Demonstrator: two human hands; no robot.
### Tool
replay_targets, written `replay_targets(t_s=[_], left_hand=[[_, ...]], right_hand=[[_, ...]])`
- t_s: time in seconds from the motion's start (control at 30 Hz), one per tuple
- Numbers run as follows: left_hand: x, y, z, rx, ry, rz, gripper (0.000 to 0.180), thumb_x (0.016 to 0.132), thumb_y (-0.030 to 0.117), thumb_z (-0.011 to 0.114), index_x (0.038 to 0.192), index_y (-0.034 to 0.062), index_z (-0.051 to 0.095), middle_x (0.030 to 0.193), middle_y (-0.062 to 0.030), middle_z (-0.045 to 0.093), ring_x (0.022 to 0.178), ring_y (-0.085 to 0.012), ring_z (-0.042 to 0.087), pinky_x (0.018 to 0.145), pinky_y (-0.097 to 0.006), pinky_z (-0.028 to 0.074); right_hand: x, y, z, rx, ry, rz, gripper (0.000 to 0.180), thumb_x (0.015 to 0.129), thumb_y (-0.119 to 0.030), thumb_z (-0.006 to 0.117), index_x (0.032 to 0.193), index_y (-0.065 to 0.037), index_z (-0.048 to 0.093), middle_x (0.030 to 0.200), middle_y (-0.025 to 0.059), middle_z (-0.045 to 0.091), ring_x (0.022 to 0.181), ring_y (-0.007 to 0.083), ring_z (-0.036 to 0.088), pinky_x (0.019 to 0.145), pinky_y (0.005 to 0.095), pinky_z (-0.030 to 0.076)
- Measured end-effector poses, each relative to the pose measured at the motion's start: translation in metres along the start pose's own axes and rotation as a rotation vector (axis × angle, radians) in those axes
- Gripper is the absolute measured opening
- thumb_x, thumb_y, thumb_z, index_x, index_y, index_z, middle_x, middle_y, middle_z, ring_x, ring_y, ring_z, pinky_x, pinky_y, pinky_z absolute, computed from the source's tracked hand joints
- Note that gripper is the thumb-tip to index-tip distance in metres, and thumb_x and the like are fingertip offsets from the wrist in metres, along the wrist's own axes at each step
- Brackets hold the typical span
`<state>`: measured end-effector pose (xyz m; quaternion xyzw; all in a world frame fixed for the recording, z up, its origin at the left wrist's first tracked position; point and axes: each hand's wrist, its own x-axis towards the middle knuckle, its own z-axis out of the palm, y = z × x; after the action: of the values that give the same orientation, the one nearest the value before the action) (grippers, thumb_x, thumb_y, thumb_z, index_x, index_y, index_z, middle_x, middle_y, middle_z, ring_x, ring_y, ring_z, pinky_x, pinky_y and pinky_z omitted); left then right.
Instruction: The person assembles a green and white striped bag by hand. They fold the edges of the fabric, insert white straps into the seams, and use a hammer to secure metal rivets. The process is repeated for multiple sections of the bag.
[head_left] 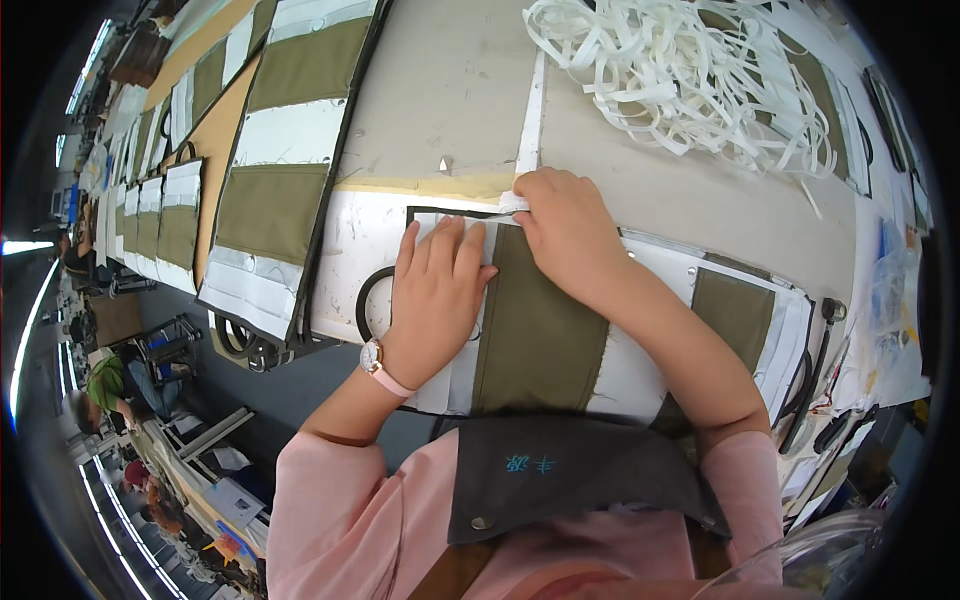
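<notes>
In front of me lies a fabric panel (545, 330) with olive-green and white sections, dark edging and a black loop handle (367, 300) at its left end. My left hand (440, 280) rests flat near the panel's far left corner, fingers stretched toward the dark edge. Just to its right, my right hand (570, 230) is closed in a pinch at that edge. Between its thumb and fingers is the end of a narrow white strip (533, 110), which runs away from me across the table. The exact grip is partly hidden by the fingers.
A tangled heap of white strips (690, 80) covers the far right of the table. More olive and white panels (275, 205) lie stacked at the left. Beyond the panel's right end are black-handled tools (830, 430) and clear plastic (895, 320).
</notes>
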<state>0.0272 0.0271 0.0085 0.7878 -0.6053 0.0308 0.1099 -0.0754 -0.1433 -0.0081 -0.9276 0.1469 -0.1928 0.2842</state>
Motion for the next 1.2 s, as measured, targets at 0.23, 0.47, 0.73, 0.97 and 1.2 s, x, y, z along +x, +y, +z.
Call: replay_targets(t_s=[0.23,0.47,0.73,0.97,1.2], left_hand=[[0.007,0.014,-0.006,0.120,-0.060,0.022,0.056,0.092,0.040,0.067,0.140,0.0144,0.057,0.122,-0.0215,0.057,0.114,-0.0359,0.059,0.107,-0.052,0.042],[0.006,0.014,-0.006,0.127,-0.062,0.040,0.059,0.091,0.040,0.067,0.142,0.0127,0.057,0.123,-0.0238,0.056,0.110,-0.0367,0.060,0.102,-0.048,0.045],[0.004,0.013,-0.001,0.082,-0.015,0.022,0.056,0.089,0.035,0.070,0.137,0.0096,0.059,0.122,-0.0220,0.056,0.109,-0.0379,0.058,0.097,-0.047,0.046],[0.006,0.006,-0.001,0.012,0.025,0.006,0.053,0.088,0.031,0.072,0.135,0.0086,0.060,0.118,-0.0194,0.058,0.106,-0.0352,0.058,0.091,-0.043,0.048],[0.015,0.002,-0.003,0.022,-0.003,0.041,0.052,0.087,0.027,0.072,0.132,0.0044,0.062,0.106,-0.0149,0.057,0.097,-0.0311,0.056,0.087,-0.040,0.049]], right_hand=[[0.006,0.002,0.002,-0.005,-0.110,0.119,0.010,0.083,-0.011,0.067,0.085,-0.002,0.064,0.089,0.0124,0.064,0.088,0.0304,0.060,0.079,0.0426,0.044],[-0.005,0.006,0.016,-0.020,0.128,0.019,0.011,0.077,-0.009,0.068,0.085,-0.002,0.065,0.087,0.0124,0.063,0.086,0.0298,0.060,0.078,0.0408,0.043],[0.003,-0.002,0.021,0.044,0.102,0.058,0.005,0.076,-0.005,0.066,0.080,-0.003,0.064,0.088,0.0120,0.061,0.088,0.0303,0.058,0.077,0.0419,0.045],[-0.001,0.014,0.004,0.127,-0.014,-0.238,0.003,0.077,-0.003,0.064,0.078,-0.004,0.066,0.088,0.0069,0.058,0.087,0.0274,0.056,0.076,0.0379,0.050],[-0.008,0.004,-0.009,-0.266,-0.103,-0.461,0.017,0.073,-0.011,0.068,0.087,-0.003,0.070,0.093,0.0029,0.061,0.089,0.0206,0.056,0.075,0.0307,0.049]])
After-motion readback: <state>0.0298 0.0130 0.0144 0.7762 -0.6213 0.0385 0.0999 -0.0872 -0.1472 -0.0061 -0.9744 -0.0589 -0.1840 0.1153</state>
